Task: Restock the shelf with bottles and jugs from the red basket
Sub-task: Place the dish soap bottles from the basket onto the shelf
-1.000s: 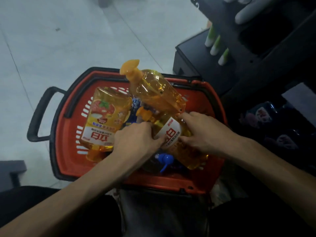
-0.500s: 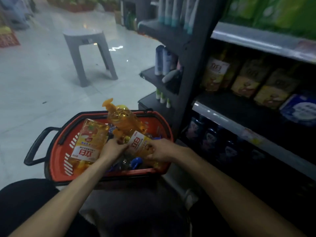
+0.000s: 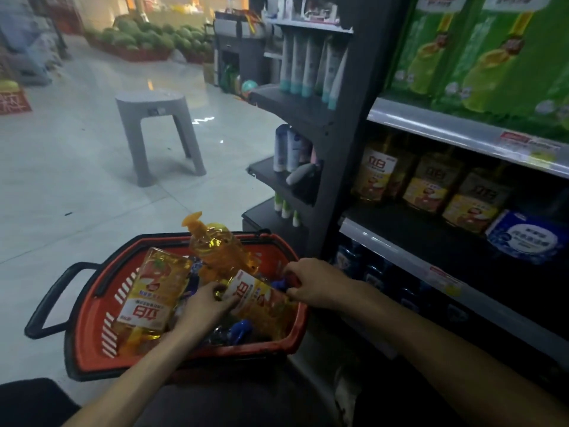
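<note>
A red basket sits on the floor in front of me. Over it I hold an orange pump bottle, tilted with its pump pointing away. My left hand grips its lower body by the white label. My right hand is closed on the bottle's right side near the base. A second orange jug lies in the basket's left half. Blue-capped bottles lie under the held one. The shelf at right carries matching orange jugs.
A grey plastic stool stands on the tiled floor ahead. A dark end rack holds tubes and small bottles. Green packs fill the upper shelf. A blue-white pack sits on the middle shelf. Dark bottles line the bottom shelf.
My view has tilted up from the basket to take in the shelf and aisle. Both hands stay on the orange pump bottle, and the right hand has slid toward its right side.
</note>
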{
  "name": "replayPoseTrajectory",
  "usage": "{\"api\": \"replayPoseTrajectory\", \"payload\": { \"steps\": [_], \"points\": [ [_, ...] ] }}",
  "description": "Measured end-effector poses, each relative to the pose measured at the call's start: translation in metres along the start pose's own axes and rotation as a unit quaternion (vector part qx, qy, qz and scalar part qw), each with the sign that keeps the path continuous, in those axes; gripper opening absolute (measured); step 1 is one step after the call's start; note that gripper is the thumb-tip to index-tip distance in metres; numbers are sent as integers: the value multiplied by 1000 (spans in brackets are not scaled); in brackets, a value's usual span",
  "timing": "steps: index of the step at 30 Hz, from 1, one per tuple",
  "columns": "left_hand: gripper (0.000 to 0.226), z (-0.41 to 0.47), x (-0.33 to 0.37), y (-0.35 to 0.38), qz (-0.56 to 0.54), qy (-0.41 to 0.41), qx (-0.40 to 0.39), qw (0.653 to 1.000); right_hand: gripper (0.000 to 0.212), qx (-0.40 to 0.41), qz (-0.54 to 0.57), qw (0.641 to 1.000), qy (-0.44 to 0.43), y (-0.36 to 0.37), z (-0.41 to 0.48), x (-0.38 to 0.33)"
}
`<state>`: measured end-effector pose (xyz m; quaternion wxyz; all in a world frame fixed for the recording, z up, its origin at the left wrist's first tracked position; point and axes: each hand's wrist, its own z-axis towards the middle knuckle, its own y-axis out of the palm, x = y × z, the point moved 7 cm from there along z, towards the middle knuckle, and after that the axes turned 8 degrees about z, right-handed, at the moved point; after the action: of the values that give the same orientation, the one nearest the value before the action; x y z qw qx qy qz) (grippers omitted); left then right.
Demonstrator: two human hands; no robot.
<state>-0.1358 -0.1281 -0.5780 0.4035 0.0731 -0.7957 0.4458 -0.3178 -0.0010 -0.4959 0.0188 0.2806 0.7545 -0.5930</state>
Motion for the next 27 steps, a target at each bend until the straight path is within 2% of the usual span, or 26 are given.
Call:
{"api": "replayPoseTrajectory", "payload": {
  "steps": [2,4,6,8,10,13,16,20,24,27],
  "points": [
    [33,6,-5,2,25,-4,8,1000,29,-7,-19,1000,-11,4,12,3],
    [39,14,-15,3,57,-20,12,998,28,-13,-23,999,-21,14,25,4],
    [57,17,-22,7,70,-32,8,997,28,-19,-22,999,-20,25,32,7],
    [85,24,-34,12,66,-46,-4,997,33,-39,-41,998,-15,39,44,11],
    [99,32,-44,21,7,-75,-22,997,39,-59,-50,997,-15,49,55,14],
    [69,42,-55,32,-60,-123,-28,990,43,-66,-22,997,-15,57,65,14],
    [74,50,-57,40,-103,-135,3,986,50,-74,6,997,-21,66,75,13],
    [83,59,-59,51,-126,-156,42,979,69,-92,47,995,1,82,91,11],
    [72,60,-53,53,-186,-200,78,959,91,-99,88,990,37,96,112,13],
    [63,63,-56,55,-213,-222,87,948,93,-103,129,985,48,106,124,13]
  ]
}}
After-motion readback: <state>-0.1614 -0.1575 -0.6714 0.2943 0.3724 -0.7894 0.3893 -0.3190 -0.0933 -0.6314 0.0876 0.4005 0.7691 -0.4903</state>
